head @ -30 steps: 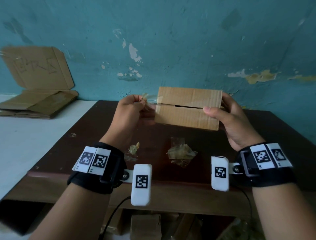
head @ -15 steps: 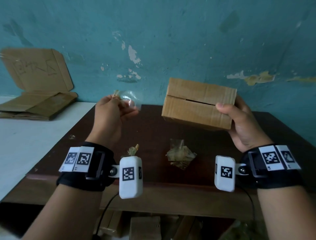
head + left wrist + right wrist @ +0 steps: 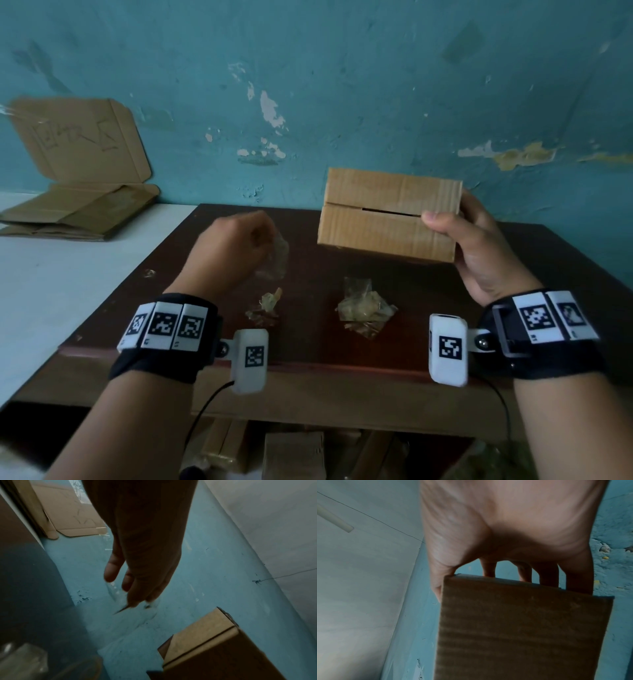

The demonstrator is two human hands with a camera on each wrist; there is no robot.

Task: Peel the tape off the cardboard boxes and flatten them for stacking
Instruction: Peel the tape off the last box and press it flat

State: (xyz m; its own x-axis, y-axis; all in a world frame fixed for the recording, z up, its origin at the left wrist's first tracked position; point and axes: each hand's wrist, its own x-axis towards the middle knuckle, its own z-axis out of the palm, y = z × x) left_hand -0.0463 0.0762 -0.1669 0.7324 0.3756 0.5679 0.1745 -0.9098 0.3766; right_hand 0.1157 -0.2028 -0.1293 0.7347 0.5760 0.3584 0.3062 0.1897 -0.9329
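Discarding peeled tape (image 3: 275, 255), pinched in the left hand (image 3: 233, 246), frame centre; right hand (image 3: 479, 253) is gripping the box (image 3: 387, 219), likely flattening next.

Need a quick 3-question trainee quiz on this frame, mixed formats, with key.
1. True or false: the cardboard box rests flat on the dark table.
2. What does the left hand hold? A) a knife B) a strip of clear tape C) nothing
3. Fill in: two crumpled tape wads lie on the table, ____ the hands.

Key
1. False: the right hand grips it by its right end, raised above the table, thumb on the front face.
2. B: the strip hangs from its fingers.
3. Between, nearer the table's front edge than the box.
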